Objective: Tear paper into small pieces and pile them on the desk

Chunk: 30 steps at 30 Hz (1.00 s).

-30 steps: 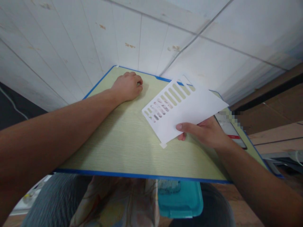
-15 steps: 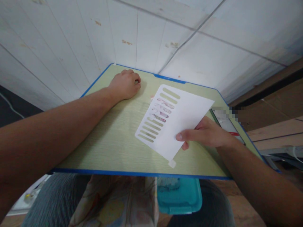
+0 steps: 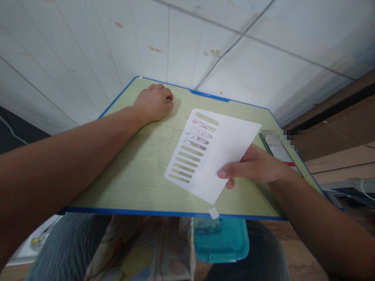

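My right hand pinches a white card by its right edge, thumb on top and fingers underneath. Along the card's left side runs a row of long rounded slots. Through the upper slots shows something with a pink and white pattern; the rest of it is hidden. At the table's front edge, just below the card's lower corner, is a small white scrap. My left hand rests on the table at the back left, fingers curled into a loose fist around no visible thing.
A phone-like flat object, partly pixelated, lies at the table's right side. A panelled wall with a grey cable rises behind. Below the front edge are a turquoise lidded box and a patterned cloth between my legs.
My right hand has tilted and shifted the card slightly left and down. The small white scrap has moved down from the card's corner to the table edge. My left hand stays in place.
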Each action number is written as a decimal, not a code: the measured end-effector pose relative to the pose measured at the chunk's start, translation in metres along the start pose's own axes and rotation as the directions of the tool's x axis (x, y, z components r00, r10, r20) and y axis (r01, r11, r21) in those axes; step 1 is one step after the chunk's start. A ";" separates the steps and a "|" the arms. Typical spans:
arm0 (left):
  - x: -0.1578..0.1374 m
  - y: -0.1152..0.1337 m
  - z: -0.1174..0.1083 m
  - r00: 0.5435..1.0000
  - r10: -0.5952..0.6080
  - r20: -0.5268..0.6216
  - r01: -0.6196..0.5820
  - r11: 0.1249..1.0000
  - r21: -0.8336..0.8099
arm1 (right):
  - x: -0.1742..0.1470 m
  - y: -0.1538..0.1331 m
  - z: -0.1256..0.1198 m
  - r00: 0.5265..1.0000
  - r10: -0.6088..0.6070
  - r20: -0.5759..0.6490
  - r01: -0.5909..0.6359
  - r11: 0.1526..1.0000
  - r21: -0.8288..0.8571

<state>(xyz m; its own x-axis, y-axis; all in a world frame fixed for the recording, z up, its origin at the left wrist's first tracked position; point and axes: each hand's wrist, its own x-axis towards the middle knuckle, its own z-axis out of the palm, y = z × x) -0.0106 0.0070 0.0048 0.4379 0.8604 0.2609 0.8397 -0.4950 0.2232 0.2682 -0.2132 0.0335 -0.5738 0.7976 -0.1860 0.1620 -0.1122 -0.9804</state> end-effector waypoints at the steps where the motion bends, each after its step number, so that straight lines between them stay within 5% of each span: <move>1: 0.000 0.000 0.000 1.000 -0.002 -0.003 0.002 1.000 0.003 | 0.000 0.000 0.000 1.000 -0.006 0.000 0.006 1.000 0.006; 15: 0.004 -0.004 0.005 1.000 0.009 -0.025 -0.009 1.000 -0.025 | -0.002 0.000 0.006 0.998 0.032 0.056 -0.031 0.999 -0.009; 19: 0.005 -0.006 0.009 0.999 0.021 -0.046 -0.020 1.000 0.011 | 0.001 -0.003 0.005 0.989 -0.095 -0.111 0.090 0.995 -0.044; 21: 0.005 -0.006 0.011 0.998 0.019 -0.064 -0.018 1.000 0.019 | 0.004 -0.001 0.001 0.935 -0.203 -0.292 0.180 0.978 -0.104; 24: 0.005 -0.005 0.012 0.997 0.014 -0.076 -0.012 1.000 0.025 | 0.009 0.006 -0.008 0.764 -0.368 -0.531 0.263 0.928 -0.265; 26: 0.004 -0.004 0.011 0.997 0.006 -0.073 -0.003 0.999 0.040 | 0.012 0.009 -0.012 0.657 -0.422 -0.624 0.218 0.899 -0.379; 30: 0.002 -0.007 0.006 0.992 -0.046 -0.118 0.051 0.998 0.046 | 0.019 0.005 -0.006 0.576 -0.433 -0.694 0.073 0.872 -0.483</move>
<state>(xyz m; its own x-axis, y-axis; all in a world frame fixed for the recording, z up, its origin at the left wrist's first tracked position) -0.0140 0.0132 -0.0018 0.3579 0.8616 0.3598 0.8751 -0.4440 0.1927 0.2631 -0.1950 0.0254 0.1565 0.9190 0.3619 0.4875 0.2468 -0.8375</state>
